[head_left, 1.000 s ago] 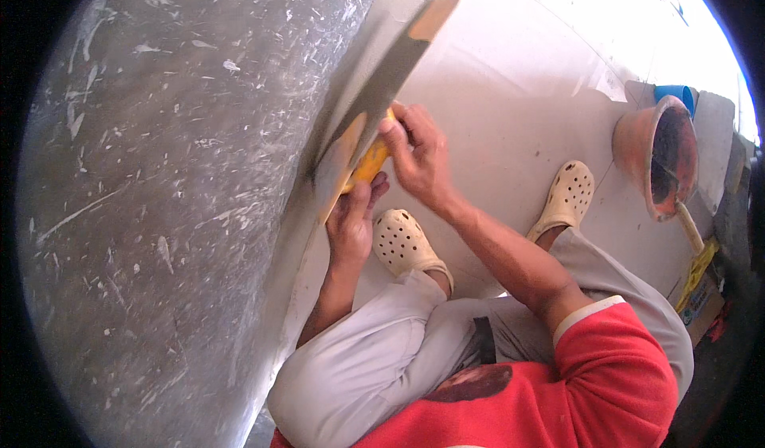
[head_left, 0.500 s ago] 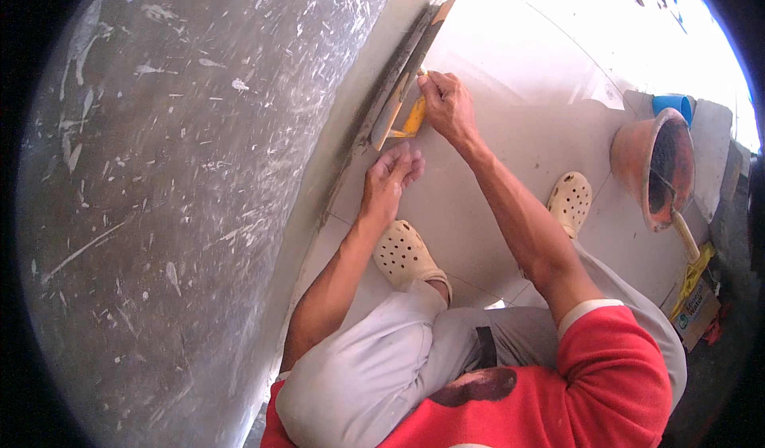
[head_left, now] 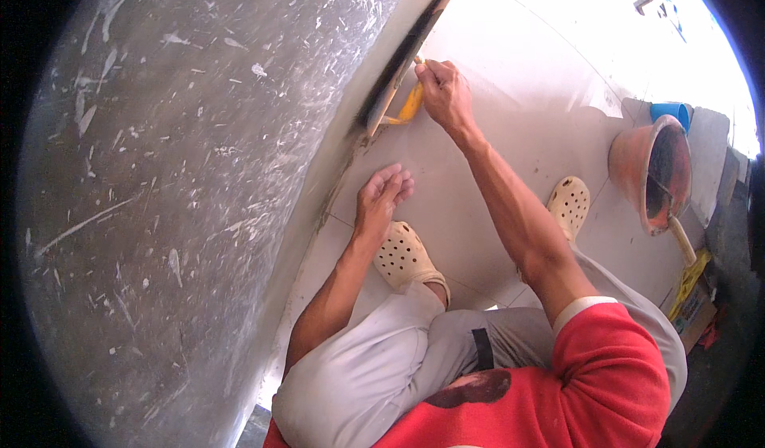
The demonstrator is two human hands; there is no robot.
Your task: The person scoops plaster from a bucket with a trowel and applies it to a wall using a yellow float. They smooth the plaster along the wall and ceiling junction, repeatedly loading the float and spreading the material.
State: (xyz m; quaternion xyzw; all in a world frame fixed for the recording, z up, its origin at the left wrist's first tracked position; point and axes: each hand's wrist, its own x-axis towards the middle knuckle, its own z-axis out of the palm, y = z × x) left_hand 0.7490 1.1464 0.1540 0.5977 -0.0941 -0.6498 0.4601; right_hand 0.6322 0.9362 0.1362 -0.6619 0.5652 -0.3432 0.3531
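Note:
My right hand [head_left: 448,101] is closed around the handle of a plastering trowel [head_left: 410,107], thumb along its near side. The trowel has a yellow handle and a long, flat blade. Its blade stands tilted on edge along the base of the wall [head_left: 199,185], with a dark strip showing between blade and wall. Closer to me, my left hand [head_left: 384,197] hovers over the floor with loosely bent fingers and nothing in it. It is apart from the trowel.
White tiles [head_left: 510,141] cover the floor. At right stand a clay-coloured bucket [head_left: 629,161] with dark contents and a pale handle sticking out, a blue container [head_left: 673,113] and grey slabs [head_left: 712,149]. My cream clogs [head_left: 402,257] are planted below my hands. The grey wall is speckled white.
My right hand and the trowel have shifted slightly farther away along the wall. My left hand has drawn back towards me, widening the gap to the trowel.

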